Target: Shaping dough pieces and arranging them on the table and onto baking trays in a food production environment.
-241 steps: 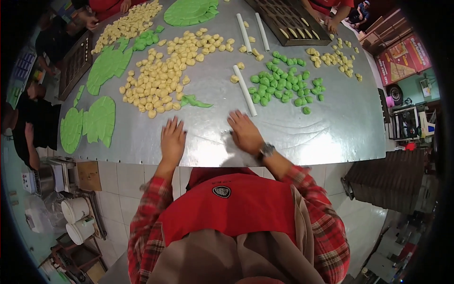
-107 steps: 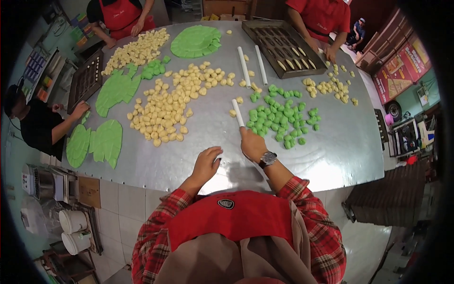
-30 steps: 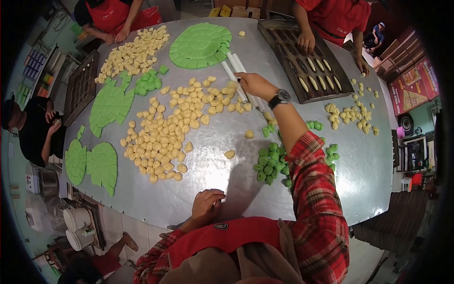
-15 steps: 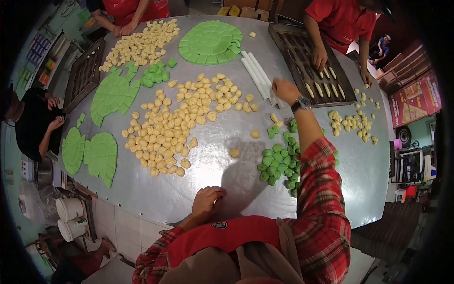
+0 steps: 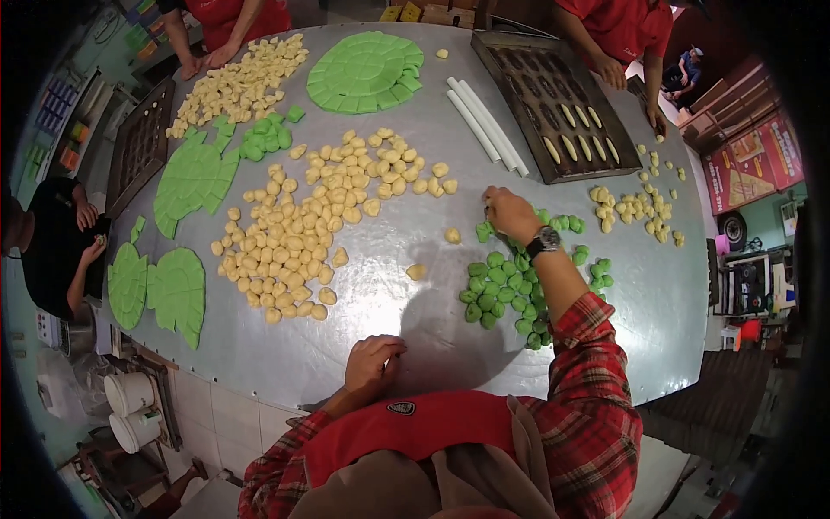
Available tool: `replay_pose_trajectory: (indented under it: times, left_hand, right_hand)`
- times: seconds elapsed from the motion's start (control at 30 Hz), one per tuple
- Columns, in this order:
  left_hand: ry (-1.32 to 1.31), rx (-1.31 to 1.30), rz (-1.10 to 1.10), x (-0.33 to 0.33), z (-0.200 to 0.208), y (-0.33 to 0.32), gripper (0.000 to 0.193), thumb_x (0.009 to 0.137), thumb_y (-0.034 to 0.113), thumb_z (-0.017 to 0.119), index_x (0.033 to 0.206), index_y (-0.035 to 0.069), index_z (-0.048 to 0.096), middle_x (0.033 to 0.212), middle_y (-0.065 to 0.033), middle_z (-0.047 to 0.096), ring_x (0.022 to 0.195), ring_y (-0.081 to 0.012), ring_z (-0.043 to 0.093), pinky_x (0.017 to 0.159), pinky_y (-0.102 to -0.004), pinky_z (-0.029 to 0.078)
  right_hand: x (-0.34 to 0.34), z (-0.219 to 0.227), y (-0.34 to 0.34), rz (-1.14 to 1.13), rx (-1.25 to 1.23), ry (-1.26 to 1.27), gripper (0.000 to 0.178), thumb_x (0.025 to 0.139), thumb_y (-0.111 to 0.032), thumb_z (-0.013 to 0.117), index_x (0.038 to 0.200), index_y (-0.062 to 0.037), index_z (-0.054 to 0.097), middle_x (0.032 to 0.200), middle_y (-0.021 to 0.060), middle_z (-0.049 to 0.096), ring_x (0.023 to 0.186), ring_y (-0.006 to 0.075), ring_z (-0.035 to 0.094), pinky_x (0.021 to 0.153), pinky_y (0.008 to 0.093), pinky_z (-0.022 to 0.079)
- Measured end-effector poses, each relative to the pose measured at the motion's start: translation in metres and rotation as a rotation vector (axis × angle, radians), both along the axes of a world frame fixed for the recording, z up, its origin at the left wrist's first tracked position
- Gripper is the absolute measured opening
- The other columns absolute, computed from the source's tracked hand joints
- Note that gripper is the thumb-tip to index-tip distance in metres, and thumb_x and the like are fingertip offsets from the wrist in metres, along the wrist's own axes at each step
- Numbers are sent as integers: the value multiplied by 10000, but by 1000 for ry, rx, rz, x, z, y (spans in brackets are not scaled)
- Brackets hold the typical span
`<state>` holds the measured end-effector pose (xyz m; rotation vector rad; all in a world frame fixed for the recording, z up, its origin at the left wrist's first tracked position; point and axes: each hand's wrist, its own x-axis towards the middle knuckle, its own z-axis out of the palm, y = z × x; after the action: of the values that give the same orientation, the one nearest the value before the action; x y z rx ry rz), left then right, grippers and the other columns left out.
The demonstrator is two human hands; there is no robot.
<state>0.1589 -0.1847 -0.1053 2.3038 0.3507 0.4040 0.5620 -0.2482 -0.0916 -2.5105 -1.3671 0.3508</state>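
My right hand, with a dark watch at the wrist, reaches over the far edge of a group of green dough balls. Its fingers are bent down to the tabletop and closed; what they hold, if anything, is hidden beneath them. Just beyond lie several white rods, side by side and apart from the hand. My left hand rests by the table's near edge, loosely curled, with nothing visible in it. Many pale yellow dough balls spread left of centre, with single balls between them and the green ones.
Flat green dough rounds cut into pieces lie at the far side and left. A dark moulded tray with pale dough strips stands at far right, beside small yellow pieces. Co-workers' hands are around the metal table.
My right hand has drawn back from the white rods to the edge of the green balls. The rods now sit closer to the tray. A co-worker's hand has lifted off the tray.
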Motion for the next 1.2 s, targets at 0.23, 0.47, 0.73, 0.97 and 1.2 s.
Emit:
replay_pose_trajectory:
  times: [0.23,0.47,0.73,0.97,1.2]
  left_hand:
    - [20,-9,-8,0,-3,1,238,725,23,605,938,121,640,1014,6,641,919,-204,595,756,-351,443]
    - [22,-18,17,-1,-4,0,242,722,34,617,943,131,632,1022,1,649,920,-215,604,764,-352,447]
    - [34,-60,40,-7,-4,1,249,717,43,625,949,131,651,1034,-8,633,938,-213,592,763,-352,441]
    - [-43,-88,4,-4,-9,2,223,721,61,626,935,110,662,1013,-26,654,933,-233,597,764,-373,448]
    - [-217,-60,-42,-5,-10,4,197,742,27,624,918,113,649,990,-24,660,876,-241,616,716,-370,466]
  right_hand:
    - [12,19,94,-26,382,-2,241,846,-156,519,1054,-92,622,990,189,617,893,368,590,767,456,476]
    - [2,1,191,61,23,-224,274,830,-299,545,970,-124,702,1010,101,645,1069,302,544,838,466,447]
    - [18,53,186,-62,300,364,285,803,-109,542,1068,-56,634,1027,185,655,981,327,620,832,417,497]
    - [35,19,120,74,133,57,482,786,-27,506,1266,-40,544,1155,226,611,1071,344,589,916,401,469]
    - [-85,8,40,230,-160,-210,239,831,-205,520,1002,-61,605,960,193,623,886,351,623,758,452,504]
